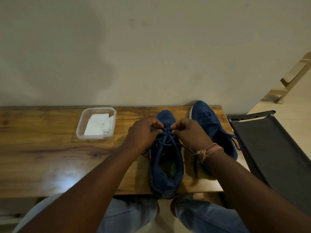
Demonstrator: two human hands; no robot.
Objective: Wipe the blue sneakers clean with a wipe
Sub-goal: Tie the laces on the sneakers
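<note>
left hand (143, 133), right hand (191, 134) pinching laces (166, 137); knot hidden

Left of the clear tub (96, 123) the bench (42, 148) lies bare, and bare wood also runs from the tub toward its near edge. Right of the tub, both hands (143, 134) (191, 134) and two blue sneakers (165, 158) (213, 128) fill the bench, with a dark chair (269, 148) beyond them.

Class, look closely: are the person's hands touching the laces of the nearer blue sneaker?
Touching. The head view shows the left hand and right hand pinching the laces of the nearer sneaker between their fingertips.
</note>
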